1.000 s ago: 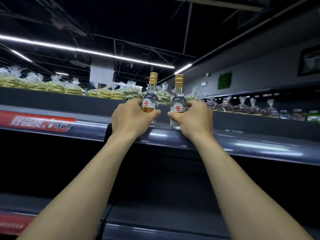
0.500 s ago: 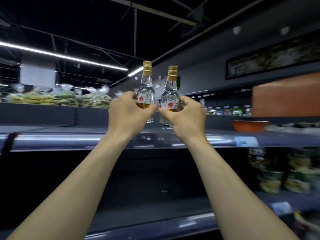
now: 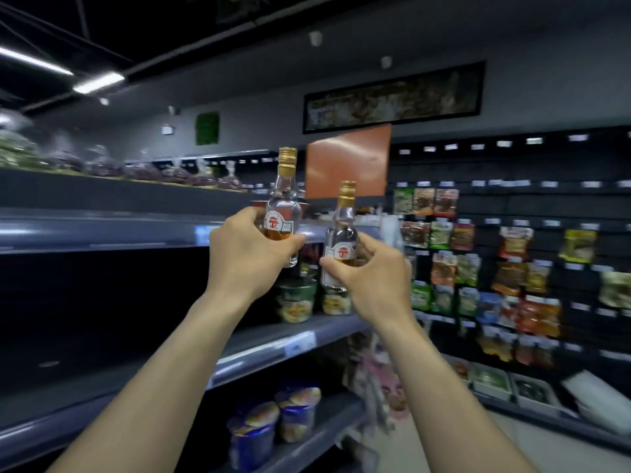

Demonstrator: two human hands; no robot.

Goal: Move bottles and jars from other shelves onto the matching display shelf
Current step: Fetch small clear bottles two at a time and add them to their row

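I hold two small clear glass bottles with gold caps and red-and-white labels, both upright and in the air in front of the shelving. My left hand (image 3: 244,254) grips the left bottle (image 3: 284,196) around its lower body. The right bottle (image 3: 342,230) sits a little lower, gripped round its base by my right hand (image 3: 374,281). Fingers hide the bottom of each bottle. Both are clear of the top shelf (image 3: 102,230).
Dark shelving runs along my left, with cup noodles (image 3: 295,302) on the middle shelf and blue cups (image 3: 269,428) below. Bagged goods line the top ledge. A wall of hanging snack packets (image 3: 512,261) fills the right. An orange sign (image 3: 348,162) hangs behind the bottles.
Both bottles have been lifted off the top shelf. My view has swung right along the aisle, and the right bottle now sits lower than the left one.
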